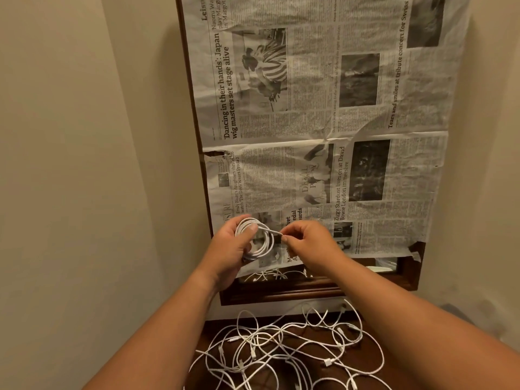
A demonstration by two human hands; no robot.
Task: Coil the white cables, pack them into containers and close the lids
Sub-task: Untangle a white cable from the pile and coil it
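A coiled white cable (pixel 264 243) is held up in front of the newspaper-covered mirror. My left hand (pixel 233 249) grips the coil, with the thumb across its loops. My right hand (pixel 306 243) pinches the cable's free end just right of the coil. Below, a tangle of several loose white cables (pixel 284 350) lies spread on a dark wooden surface (pixel 374 375). No containers or lids are in view.
A dark wood-framed mirror (pixel 281 295) leans against the beige wall, covered by newspaper sheets (pixel 323 136). A strip of bare mirror at the bottom reflects the cables. Beige walls stand at the left and the right.
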